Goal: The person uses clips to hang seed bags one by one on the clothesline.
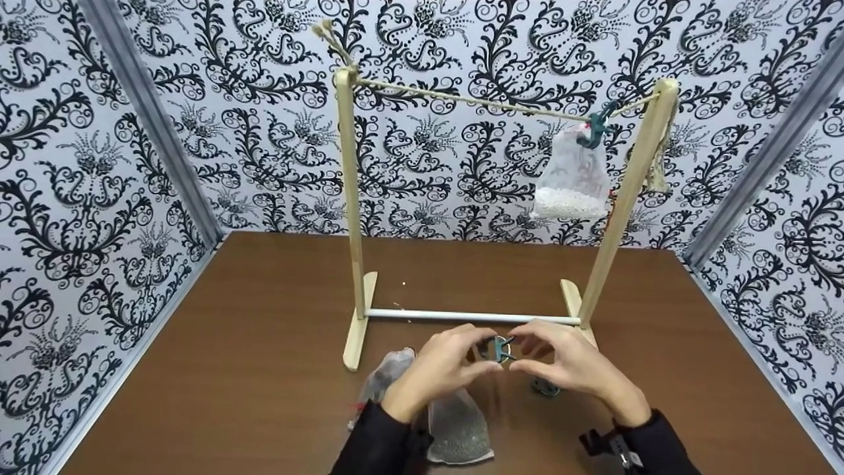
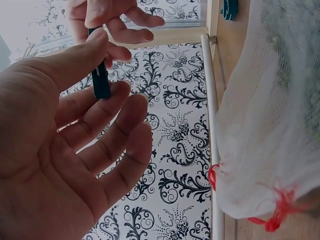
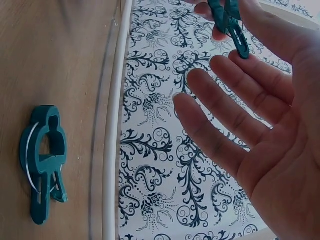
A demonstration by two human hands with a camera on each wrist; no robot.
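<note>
Between both hands, above the table in front of the wooden stand, is a green spring clip (image 1: 499,349) with a wire ring. My left hand (image 1: 448,359) pinches one end of it between thumb and index finger. At its handle end, the thumb and index finger of my right hand (image 1: 564,356) grip the two levers. The right hand's other fingers (image 3: 215,120) are spread loosely. A second green clip (image 3: 45,160) lies on the table below the right hand. Near the left forearm rest mesh bags (image 1: 459,432) with dark grainy contents, partly hidden by the arm.
A rope (image 1: 461,100) runs between the posts of the wooden stand (image 1: 353,198). Another green clip (image 1: 597,126) fastens a mesh bag of white grains (image 1: 570,198) near its right end. A white bar (image 1: 461,316) joins the stand's feet. Patterned walls enclose the brown table (image 1: 250,369).
</note>
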